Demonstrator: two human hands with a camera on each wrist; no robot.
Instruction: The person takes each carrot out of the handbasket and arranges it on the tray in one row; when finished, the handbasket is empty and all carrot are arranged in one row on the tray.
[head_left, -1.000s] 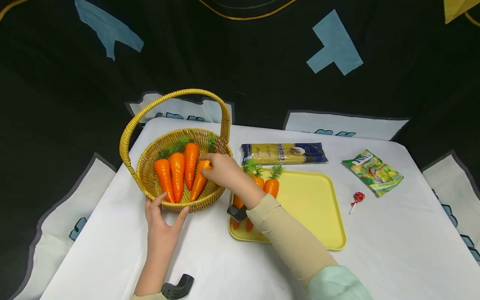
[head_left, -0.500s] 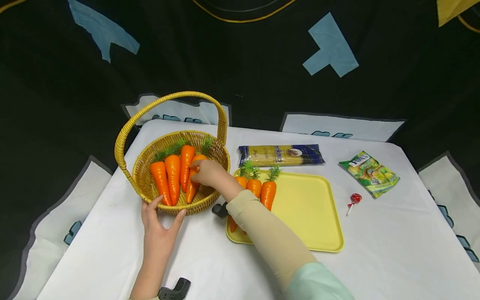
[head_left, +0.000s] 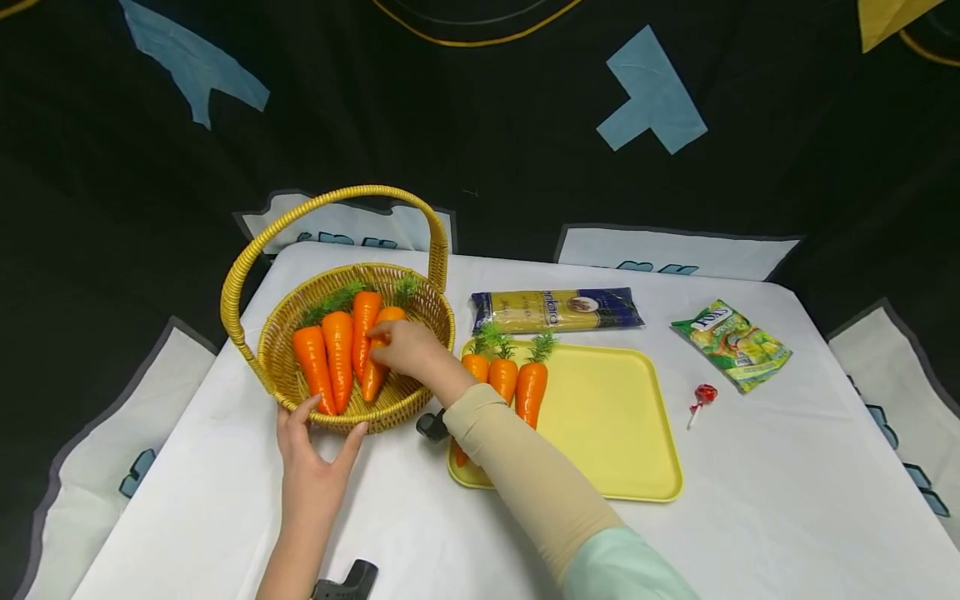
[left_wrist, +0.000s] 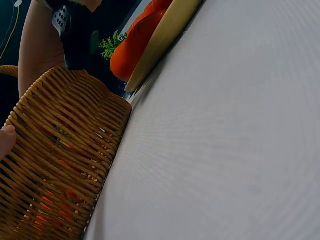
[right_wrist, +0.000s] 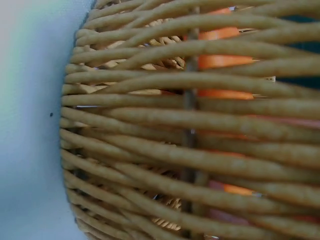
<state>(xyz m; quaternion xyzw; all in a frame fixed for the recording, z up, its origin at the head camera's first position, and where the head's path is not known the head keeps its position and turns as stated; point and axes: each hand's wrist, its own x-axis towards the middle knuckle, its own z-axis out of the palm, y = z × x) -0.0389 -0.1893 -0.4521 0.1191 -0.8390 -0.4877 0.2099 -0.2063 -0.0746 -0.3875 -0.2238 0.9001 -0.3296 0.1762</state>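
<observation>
In the head view, a yellow woven basket (head_left: 405,410) with a tall arched handle holds several glossy orange carrots (head_left: 339,354) with green tops. My left hand (head_left: 309,471) grips the basket's near side, fingers at the rim and thumb spread against the wall. In the left wrist view, a fingertip (left_wrist: 6,141) lies on the wicker. My right hand (head_left: 412,350) is inside the basket and pinches the rightmost carrot (head_left: 372,381), partly covering it. The right wrist view is filled by the basket's weave (right_wrist: 135,117), with orange showing through the gaps; the right hand's grip is hidden there.
Right of the basket lies a yellow tray (head_left: 600,417) with several carrots (head_left: 531,392) at its left side, partly under the right forearm. Behind it is a pasta packet (head_left: 555,310). Farther right are a green sachet (head_left: 733,346) and a red lollipop (head_left: 703,396).
My right hand has shifted left and lower over the rightmost carrot, its fingers further down the carrot. The left hand keeps its place on the basket. The whole head view has drifted slightly.
</observation>
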